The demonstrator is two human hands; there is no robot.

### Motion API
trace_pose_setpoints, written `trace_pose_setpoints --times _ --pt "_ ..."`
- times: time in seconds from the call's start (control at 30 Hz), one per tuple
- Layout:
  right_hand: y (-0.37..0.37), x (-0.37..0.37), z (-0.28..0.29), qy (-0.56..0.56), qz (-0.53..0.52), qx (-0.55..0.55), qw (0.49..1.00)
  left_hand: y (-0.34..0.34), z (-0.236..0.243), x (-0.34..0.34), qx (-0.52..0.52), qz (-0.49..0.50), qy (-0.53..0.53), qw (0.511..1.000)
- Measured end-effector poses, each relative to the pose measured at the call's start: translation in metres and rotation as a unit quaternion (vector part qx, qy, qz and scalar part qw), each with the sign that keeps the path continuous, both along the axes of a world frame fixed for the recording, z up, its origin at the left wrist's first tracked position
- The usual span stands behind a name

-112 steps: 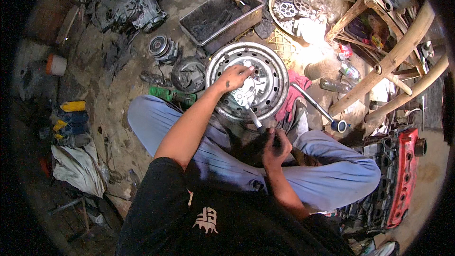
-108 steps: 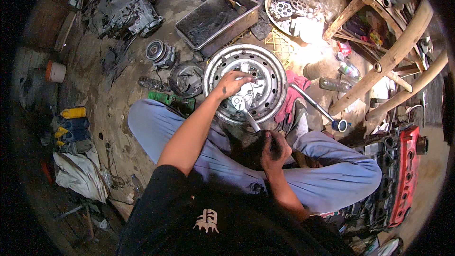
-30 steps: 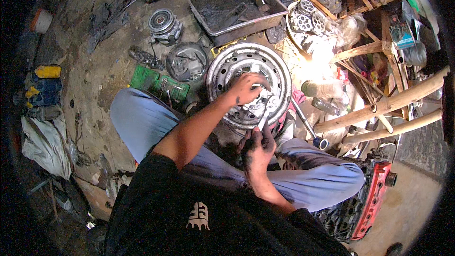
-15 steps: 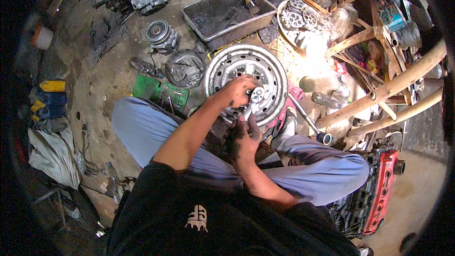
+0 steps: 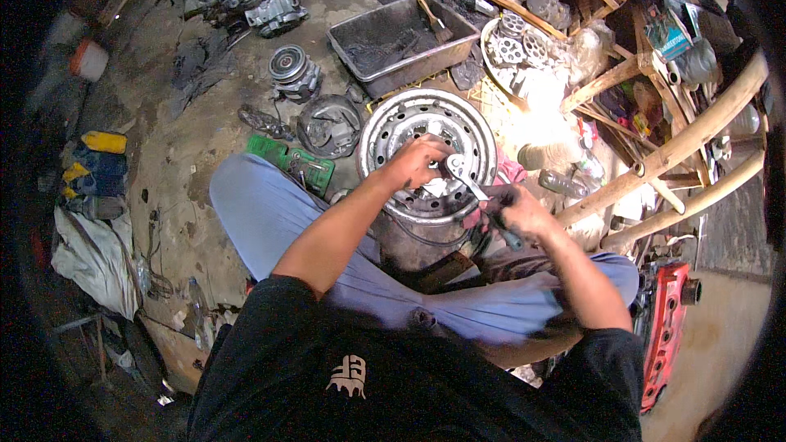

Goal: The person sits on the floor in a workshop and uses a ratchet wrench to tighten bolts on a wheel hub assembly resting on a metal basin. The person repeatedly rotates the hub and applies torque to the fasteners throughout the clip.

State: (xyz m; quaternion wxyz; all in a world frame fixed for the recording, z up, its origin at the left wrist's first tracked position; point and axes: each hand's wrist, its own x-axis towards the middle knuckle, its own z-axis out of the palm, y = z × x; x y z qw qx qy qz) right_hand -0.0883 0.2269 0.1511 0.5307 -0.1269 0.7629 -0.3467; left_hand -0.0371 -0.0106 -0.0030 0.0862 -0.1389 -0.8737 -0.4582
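A steel wheel rim (image 5: 383, 113) lies flat in front of my crossed legs. Over its middle I see a ratchet wrench (image 5: 470, 184), its round head at the centre and its handle slanting down to the right. My right hand (image 5: 522, 211) is closed around the handle, whose dark grip end shows below the fingers. Curled beside the ratchet head, my left hand (image 5: 419, 162) has its fingertips at a shiny metal part (image 5: 438, 187) in the rim's centre. Its own fingers hide what they hold.
A green socket case (image 5: 291, 162) lies left of the rim, near a pulley unit (image 5: 293, 74). Behind stands a black tray (image 5: 389, 74) with a brush (image 5: 435, 20). Wooden poles (image 5: 688, 151) border the right side, above a red engine cover (image 5: 665, 336).
My right hand has moved right, swinging the ratchet handle from pointing toward me to slanting right. The left hand stays by the ratchet head. The whole view has shifted slightly.
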Motion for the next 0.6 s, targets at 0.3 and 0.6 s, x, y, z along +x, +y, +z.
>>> trace_pose_setpoints --times 0.3,0.6 --pt "-0.012 -0.098 -0.005 0.089 0.251 0.045 0.963 0.008 0.004 0.007 -0.021 0.062 -0.002 0.998" --pt "-0.004 0.009 -0.053 0.047 0.076 -0.141 0.986 0.013 0.007 0.009 -0.021 0.077 0.009 0.997"
